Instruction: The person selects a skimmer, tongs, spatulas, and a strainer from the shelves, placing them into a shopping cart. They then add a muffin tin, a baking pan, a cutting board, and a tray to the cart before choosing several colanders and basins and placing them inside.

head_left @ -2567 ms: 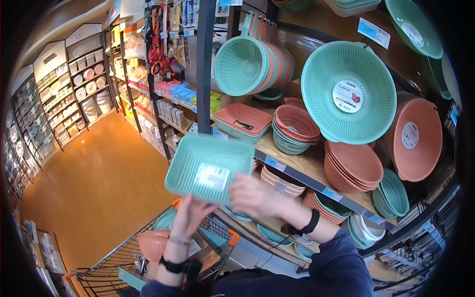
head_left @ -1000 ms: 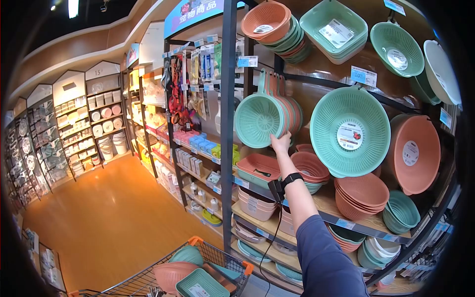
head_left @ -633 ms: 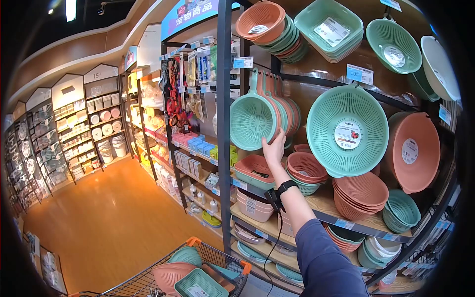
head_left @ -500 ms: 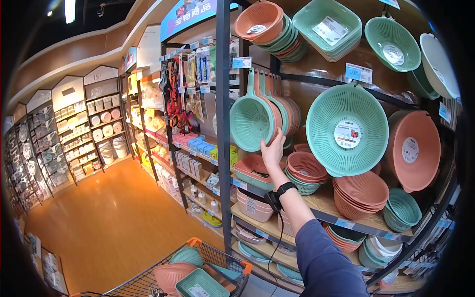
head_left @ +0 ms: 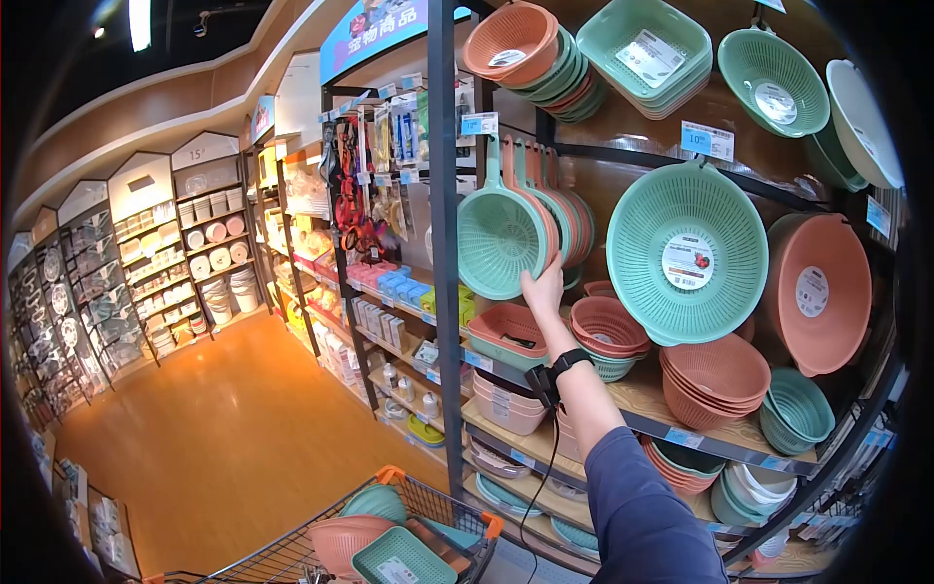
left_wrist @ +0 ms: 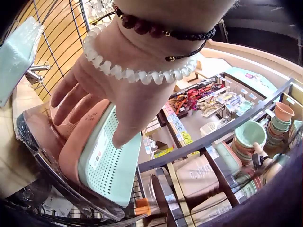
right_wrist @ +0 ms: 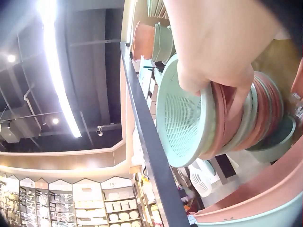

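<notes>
In the head view my right hand [head_left: 543,290] pinches the lower rim of a mint long-handled colander [head_left: 501,238] hanging at the front of a row. Seen from the right wrist, the thumb lies inside that colander's rim and a finger reaches down among the pink colanders [right_wrist: 220,135] behind. My left hand [left_wrist: 113,90] shows only in the left wrist view, low over the cart. Its thumb extends over a mint slotted basket [left_wrist: 113,165] with a label, and its loose fingers spread over the pink basket side.
The wire shopping cart [head_left: 428,496] holds a pink colander [head_left: 345,540] and other green pieces. A dark shelf post [head_left: 444,243] stands left of the hanging row. Stacked pink bowls [head_left: 608,326] sit below, and a big mint colander [head_left: 686,248] hangs to the right.
Both hands held the mint basket earlier; it now lies in the cart. My right hand has moved to the hanging colanders, and the front one's bottom has swung slightly forward.
</notes>
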`<action>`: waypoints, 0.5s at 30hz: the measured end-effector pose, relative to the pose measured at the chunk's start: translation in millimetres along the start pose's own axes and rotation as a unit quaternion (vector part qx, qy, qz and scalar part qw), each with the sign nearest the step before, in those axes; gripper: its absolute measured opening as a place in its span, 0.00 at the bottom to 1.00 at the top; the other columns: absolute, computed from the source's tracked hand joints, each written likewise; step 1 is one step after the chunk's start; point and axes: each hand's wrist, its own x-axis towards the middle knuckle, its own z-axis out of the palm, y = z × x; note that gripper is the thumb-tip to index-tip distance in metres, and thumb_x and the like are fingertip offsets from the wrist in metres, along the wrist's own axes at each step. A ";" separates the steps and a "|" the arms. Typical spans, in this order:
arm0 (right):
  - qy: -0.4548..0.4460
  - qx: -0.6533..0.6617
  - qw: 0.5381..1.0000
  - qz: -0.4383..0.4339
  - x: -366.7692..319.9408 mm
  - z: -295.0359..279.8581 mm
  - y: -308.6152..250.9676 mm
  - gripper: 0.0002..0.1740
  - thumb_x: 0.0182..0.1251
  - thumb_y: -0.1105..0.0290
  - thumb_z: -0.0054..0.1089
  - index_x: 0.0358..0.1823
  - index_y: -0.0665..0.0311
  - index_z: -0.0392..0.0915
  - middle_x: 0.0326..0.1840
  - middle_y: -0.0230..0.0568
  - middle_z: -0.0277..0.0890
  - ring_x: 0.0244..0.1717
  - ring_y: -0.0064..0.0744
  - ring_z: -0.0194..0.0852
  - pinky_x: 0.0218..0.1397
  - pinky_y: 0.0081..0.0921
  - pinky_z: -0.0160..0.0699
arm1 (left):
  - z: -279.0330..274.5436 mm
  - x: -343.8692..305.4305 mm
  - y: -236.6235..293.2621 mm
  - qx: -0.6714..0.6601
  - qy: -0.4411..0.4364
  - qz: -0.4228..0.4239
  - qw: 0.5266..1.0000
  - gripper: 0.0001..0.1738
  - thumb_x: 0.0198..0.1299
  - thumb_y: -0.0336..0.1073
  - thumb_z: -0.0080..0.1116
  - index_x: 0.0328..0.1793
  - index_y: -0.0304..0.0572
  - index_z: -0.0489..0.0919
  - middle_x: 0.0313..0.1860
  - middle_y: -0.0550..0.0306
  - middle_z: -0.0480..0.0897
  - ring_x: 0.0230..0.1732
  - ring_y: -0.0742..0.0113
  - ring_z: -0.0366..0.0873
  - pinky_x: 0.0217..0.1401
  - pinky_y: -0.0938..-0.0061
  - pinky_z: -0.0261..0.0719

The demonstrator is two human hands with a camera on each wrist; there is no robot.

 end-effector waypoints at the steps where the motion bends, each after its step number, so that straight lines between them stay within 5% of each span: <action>1: 0.000 0.001 1.000 0.000 2.1 -0.2 -0.9 0.47 0.46 0.63 0.59 0.66 0.74 0.46 0.57 0.66 0.59 0.56 0.59 0.63 0.58 0.41 0.66 | -0.2 -0.4 -0.3 0.000 0.001 0.000 1.000 0.52 0.53 0.40 0.58 0.73 0.43 0.33 0.62 0.39 0.63 0.48 0.59 0.76 0.49 0.65 0.73; 15: -0.063 -0.045 0.991 0.111 9.8 -35.2 -20.3 0.49 0.45 0.57 0.60 0.68 0.66 0.47 0.59 0.66 0.59 0.57 0.56 0.65 0.57 0.40 0.67 | 3.6 2.1 -9.1 0.000 -0.006 0.019 1.000 0.51 0.54 0.44 0.58 0.73 0.44 0.34 0.62 0.40 0.65 0.51 0.59 0.76 0.54 0.62 0.71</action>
